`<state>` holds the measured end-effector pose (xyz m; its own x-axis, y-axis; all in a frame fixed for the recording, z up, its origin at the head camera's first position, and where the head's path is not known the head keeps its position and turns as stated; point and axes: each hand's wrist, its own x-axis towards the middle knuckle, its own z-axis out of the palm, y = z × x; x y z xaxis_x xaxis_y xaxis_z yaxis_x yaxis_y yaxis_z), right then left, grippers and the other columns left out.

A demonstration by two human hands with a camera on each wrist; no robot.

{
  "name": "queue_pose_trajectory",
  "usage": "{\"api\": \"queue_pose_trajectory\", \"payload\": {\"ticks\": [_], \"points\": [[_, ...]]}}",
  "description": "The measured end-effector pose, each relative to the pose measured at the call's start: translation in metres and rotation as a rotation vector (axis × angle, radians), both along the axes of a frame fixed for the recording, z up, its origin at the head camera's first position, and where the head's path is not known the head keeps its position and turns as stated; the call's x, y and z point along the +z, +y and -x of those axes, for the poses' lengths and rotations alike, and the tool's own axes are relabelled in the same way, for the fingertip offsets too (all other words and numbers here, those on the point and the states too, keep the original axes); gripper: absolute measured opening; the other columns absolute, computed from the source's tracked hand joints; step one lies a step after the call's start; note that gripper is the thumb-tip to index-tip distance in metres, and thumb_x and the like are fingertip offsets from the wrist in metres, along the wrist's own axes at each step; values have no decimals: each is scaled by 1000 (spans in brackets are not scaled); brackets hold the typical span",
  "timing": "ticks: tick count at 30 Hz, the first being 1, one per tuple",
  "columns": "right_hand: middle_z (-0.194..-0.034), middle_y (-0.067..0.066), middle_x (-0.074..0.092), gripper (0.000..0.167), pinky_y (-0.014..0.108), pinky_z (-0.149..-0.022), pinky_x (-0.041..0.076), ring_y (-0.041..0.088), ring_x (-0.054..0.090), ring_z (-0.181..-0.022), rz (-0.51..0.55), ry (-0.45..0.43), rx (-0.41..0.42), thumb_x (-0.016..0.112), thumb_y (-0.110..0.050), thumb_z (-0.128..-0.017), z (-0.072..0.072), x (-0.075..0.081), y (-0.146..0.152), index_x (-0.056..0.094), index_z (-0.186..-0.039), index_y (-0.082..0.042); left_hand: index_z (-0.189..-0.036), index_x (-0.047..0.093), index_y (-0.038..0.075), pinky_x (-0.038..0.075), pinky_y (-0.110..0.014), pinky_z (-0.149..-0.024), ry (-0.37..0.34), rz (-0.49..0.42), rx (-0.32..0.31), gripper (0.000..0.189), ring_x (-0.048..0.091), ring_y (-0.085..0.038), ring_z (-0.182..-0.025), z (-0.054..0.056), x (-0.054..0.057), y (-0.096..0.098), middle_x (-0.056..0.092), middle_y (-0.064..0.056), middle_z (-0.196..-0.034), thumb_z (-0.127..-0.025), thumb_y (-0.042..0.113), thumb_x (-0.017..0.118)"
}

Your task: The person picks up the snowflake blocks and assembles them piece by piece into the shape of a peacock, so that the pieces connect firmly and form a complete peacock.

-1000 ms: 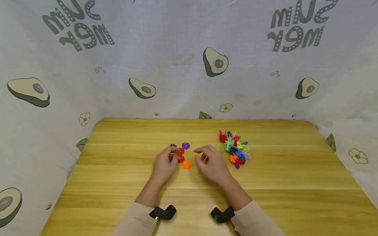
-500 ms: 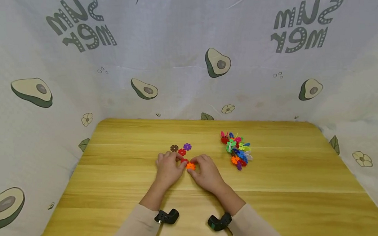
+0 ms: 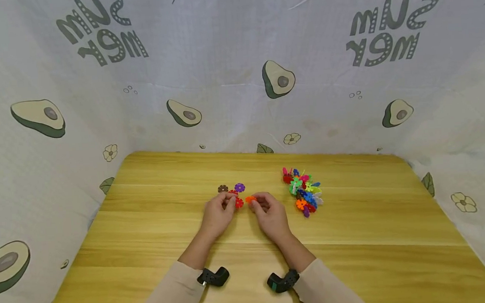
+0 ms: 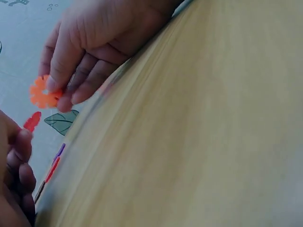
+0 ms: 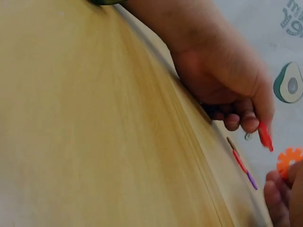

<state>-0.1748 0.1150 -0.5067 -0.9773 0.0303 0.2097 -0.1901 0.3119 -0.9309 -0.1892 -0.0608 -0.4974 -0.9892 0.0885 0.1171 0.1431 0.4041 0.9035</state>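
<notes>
My left hand (image 3: 218, 215) pinches a red notched plastic disc (image 3: 239, 202) between thumb and fingers. Opposite it, my right hand (image 3: 272, 217) holds an orange notched disc (image 3: 250, 199) by its edge. Both wrist views show the red disc (image 4: 32, 121) and the orange disc (image 4: 45, 92) raised off the table, close together with a gap between them. Just beyond the left fingers lie a brown disc (image 3: 222, 188), a purple disc (image 3: 239, 187) and a second red disc (image 3: 233, 192), partly hidden. From the side these appear as a flat row.
To the right of my right hand is a pile of many-coloured notched discs (image 3: 305, 191), several of them seemingly stuck together. The wooden table (image 3: 358, 265) meets a printed cloth (image 3: 220, 55) at its back and sides.
My right hand reached the orange disc on the table, took hold of it and raised it. My left hand shifted to the lower red disc and now holds it up.
</notes>
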Motion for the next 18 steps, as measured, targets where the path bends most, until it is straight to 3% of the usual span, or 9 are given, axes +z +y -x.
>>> {"api": "queue_pose_trajectory", "payload": {"ticks": [2, 6, 11, 18], "points": [[-101, 20, 75, 15, 24, -77, 62, 27, 74, -91, 88, -3, 11, 67, -5, -98, 0, 1, 0, 68, -112, 0, -104, 72, 5, 47, -21, -64, -21, -133, 6, 14, 56, -12, -72, 1, 0, 0, 68, -7, -83, -101, 16, 63], [-100, 23, 74, 14, 28, -79, 64, 19, 76, -90, 186, -17, 41, 68, -3, -97, -1, 2, 1, 67, -110, 2, -104, 72, 4, 47, -17, -64, -44, -267, 18, 14, 55, -10, -74, 2, -1, 1, 68, -12, -87, -101, 15, 64], [-100, 24, 74, 13, 29, -80, 64, 16, 76, -90, 203, -28, 65, 67, -2, -97, -1, 2, 1, 66, -108, 4, -109, 72, 4, 47, -16, -64, -62, -315, 44, 17, 54, -10, -77, 4, -2, 1, 68, -13, -93, -102, 17, 64], [-103, 25, 74, 14, 33, -83, 64, 32, 76, -97, 184, -24, 65, 66, -4, -98, -1, 1, 0, 68, -109, 4, -110, 70, -1, 44, -13, -66, -85, -309, 52, 16, 52, -8, -78, 5, -2, 2, 69, -22, -98, -102, 9, 62]]}}
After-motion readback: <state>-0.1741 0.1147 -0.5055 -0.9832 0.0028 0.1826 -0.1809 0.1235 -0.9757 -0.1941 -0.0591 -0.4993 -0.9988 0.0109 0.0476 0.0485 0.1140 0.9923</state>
